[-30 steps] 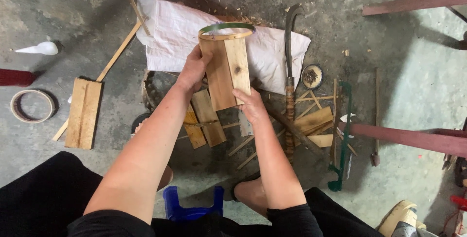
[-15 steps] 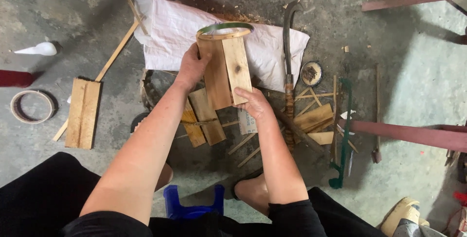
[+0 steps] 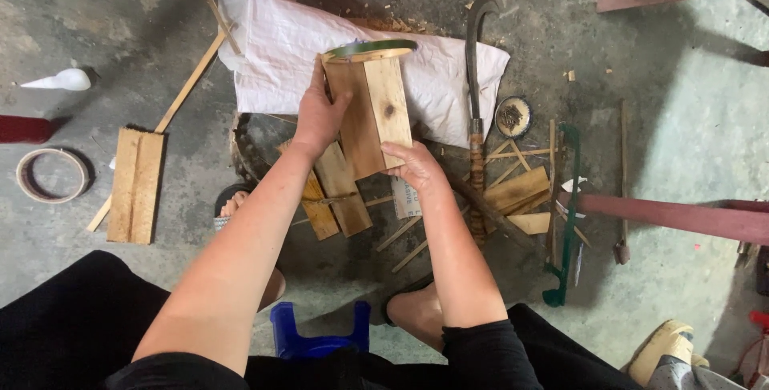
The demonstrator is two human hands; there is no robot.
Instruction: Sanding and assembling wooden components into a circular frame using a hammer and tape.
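We held a pale rectangular wooden block [image 3: 370, 116] upright above the concrete floor [image 3: 96, 30], in front of a white woven sack [image 3: 448, 78]. It showed two planks joined side by side, one with a dark knot, and a thin green bamboo ring [image 3: 370, 51] sat across its top end. Our left hand [image 3: 319, 116] gripped its left edge; our right hand [image 3: 412, 167] clasped its lower right corner.

Pale tan wooden block [image 3: 376, 114], green ring [image 3: 370, 50], white sack [image 3: 280, 46].
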